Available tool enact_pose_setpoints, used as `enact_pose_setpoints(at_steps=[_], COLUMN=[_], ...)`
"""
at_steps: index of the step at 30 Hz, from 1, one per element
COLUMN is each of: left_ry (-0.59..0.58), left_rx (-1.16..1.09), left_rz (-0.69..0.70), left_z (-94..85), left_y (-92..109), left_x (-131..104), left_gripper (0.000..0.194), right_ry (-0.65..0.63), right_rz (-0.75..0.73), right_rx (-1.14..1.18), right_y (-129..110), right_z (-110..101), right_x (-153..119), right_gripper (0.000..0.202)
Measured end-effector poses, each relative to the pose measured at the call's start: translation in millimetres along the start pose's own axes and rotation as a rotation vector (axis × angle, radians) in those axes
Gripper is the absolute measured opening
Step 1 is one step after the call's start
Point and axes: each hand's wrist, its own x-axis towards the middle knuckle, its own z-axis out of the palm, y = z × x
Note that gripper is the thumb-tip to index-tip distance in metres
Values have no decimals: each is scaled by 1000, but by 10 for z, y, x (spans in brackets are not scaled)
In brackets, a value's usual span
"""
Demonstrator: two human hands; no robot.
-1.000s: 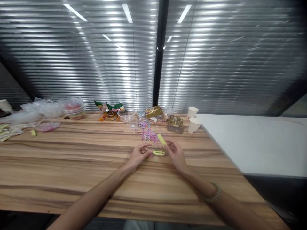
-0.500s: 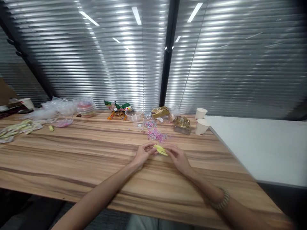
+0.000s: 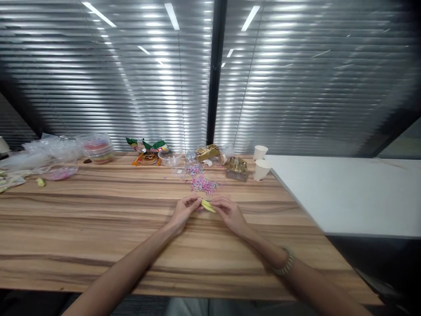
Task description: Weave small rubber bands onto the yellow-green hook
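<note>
**Both hands pinched on one yellow strip**

I hold a small yellow strip (image 3: pixel 208 205) between my two hands, just above the wooden table (image 3: pixel 98 219). My left hand (image 3: pixel 184 212) pinches its left end with fingertips closed narrow on it; my right hand (image 3: pixel 228 213) grips the right end the same way, fingers curled in. With one hand at each end, the strip lies stretched between them where I can look straight down on it. It is too small and blurred for me to say what it is made of.

My forearms reach across the table edge, and a beaded bracelet (image 3: pixel 285 262) sits on my right wrist.

Just beyond my fingers lies a loose scatter of small pink and purple pieces (image 3: pixel 202 184), close enough to be within easy reach. Behind it stands a clear plastic bowl (image 3: pixel 170 157), beside some green and orange snack wrappers (image 3: pixel 146 151) and gold foil packets (image 3: pixel 236 167). Two paper cups (image 3: pixel 261 163) stand near the table's right end, where a white table (image 3: pixel 345 193) joins it. Far left are stacked clear containers (image 3: pixel 98 149) and crumpled plastic bags (image 3: pixel 49 151), well apart from my hands.
</note>
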Motion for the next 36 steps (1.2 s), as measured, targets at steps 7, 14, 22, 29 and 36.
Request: enact_pose_setpoints(at_steps=[7, 14, 22, 29, 36], left_ry=[-59, -116, -22, -126, -164], left_rx=[86, 231, 732, 1175, 1375], left_rz=[-4, -11, 406, 631, 630], left_z=[5, -7, -229, -440, -458], left_y=[16, -22, 75, -13, -50], left_x=[-33, -36, 117, 272, 299], left_gripper=[30, 27, 19, 29, 34], right_ry=[-151, -275, -102, 16, 77], right_rz=[-132, -220, -53, 98, 229], right_rx=[-366, -545, -489, -381, -316], right_y=[-39, 11, 50, 31, -56], right_z=[9, 34, 8, 28, 48], right_x=[-52, -63, -62, -82, -70], right_gripper=[31, 30, 22, 25, 27])
